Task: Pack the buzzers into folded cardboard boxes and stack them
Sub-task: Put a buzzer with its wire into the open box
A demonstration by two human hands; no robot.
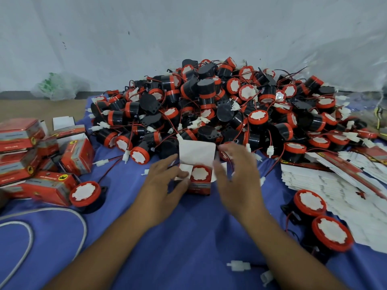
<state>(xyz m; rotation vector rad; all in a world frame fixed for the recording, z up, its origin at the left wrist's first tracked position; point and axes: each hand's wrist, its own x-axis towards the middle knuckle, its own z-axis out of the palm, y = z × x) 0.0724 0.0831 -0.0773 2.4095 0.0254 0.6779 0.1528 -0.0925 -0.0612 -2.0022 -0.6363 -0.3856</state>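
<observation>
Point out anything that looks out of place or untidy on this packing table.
The packed boxes on the left lie tumbled at angles rather than stacked. Loose buzzers sit apart from the main heap, and a white connector lies alone on the blue cloth.
</observation>
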